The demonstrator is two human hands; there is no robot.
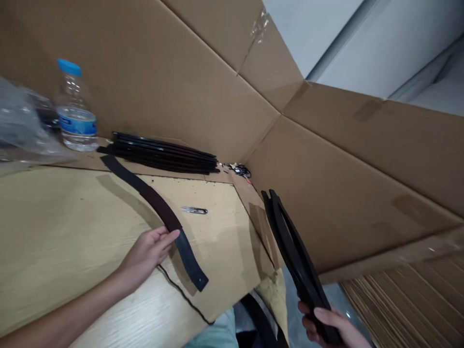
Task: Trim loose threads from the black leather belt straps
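Observation:
My left hand [154, 249] pinches a long, curved black strip [159, 205] between thumb and fingers, above the pale tabletop. The strip has a browner middle section and a small hole near its lower end. At the lower right, my right hand [326, 324] is wrapped round a few similar black strips [290, 241], held off the table's right edge with their far ends bowed apart. Small thread snips [195, 210] lie on the table to the right of the left-hand strip. Below my left hand, a thin dark cord [184, 297] runs toward the near edge.
A pile of black strips [163, 153] lies at the back, against a cardboard wall [174, 82]. A water bottle [77, 108] and clear plastic bag [25, 125] stand at the back left. Small scraps [239, 170] sit in the corner. Stacked cardboard [416, 299] fills the lower right.

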